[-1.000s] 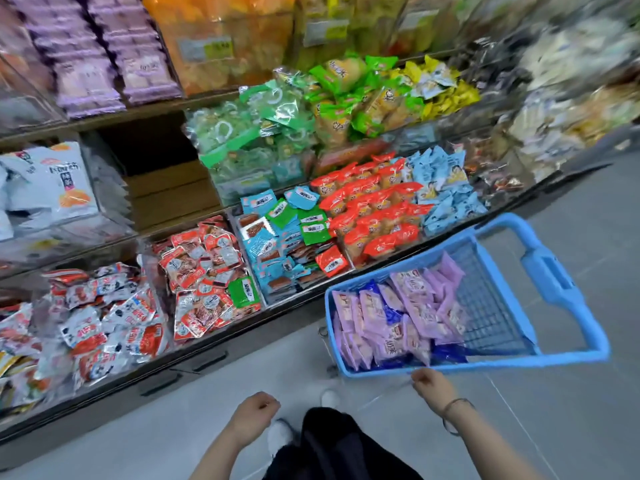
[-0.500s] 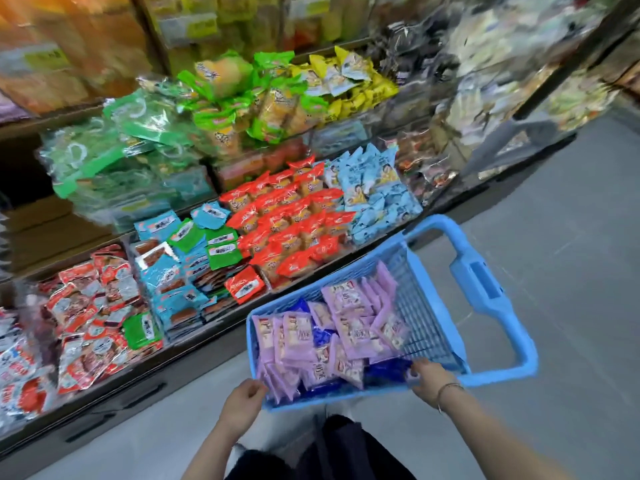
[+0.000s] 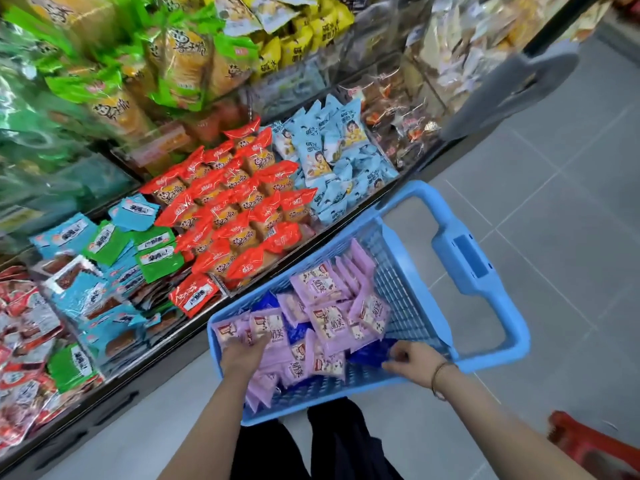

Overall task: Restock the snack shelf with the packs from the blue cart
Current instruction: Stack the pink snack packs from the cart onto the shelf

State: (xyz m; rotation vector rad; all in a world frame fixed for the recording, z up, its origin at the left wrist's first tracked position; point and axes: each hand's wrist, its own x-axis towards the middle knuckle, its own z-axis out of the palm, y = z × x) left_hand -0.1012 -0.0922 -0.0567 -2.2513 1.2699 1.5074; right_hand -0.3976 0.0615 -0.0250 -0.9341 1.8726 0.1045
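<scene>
The blue cart stands against the low snack shelf, right in front of me. Inside it lies a heap of purple snack packs over some dark blue packs. Both hands are inside the cart. My left hand is at its near left corner, fingers bent over purple packs. At the near right side, my right hand pinches a dark blue pack with curled fingers.
The shelf bins hold red packs, light blue packs and teal and green packs; green and yellow bags fill the tier above. A grey shelf foot juts out at right. A red stool stands at bottom right.
The view has swung right and closer along the shelf. Both hands have gone from the cart's near rim down into it, onto the packs.
</scene>
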